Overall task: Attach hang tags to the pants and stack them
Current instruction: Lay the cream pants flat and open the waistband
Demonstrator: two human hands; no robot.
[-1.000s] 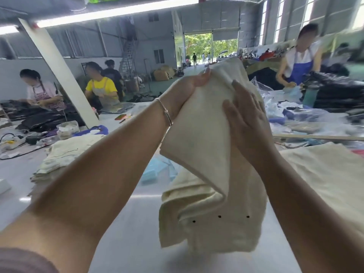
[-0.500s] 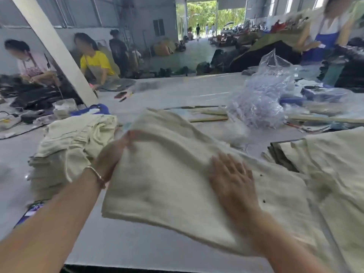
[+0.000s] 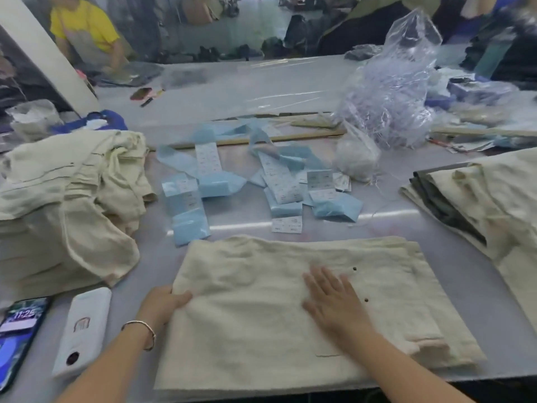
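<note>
My right hand [image 3: 334, 301] lies flat, fingers spread, on the folded pants [image 3: 290, 315]; my left hand [image 3: 162, 303] grips their left edge, thumb on top.

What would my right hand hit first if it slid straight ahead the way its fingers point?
The right hand lies flat on the folded cream fabric pants, fingers pointing away and slightly left. Beyond the pants' far edge, it would probably meet the small white printed tags first, though depth is uncertain.
</note>
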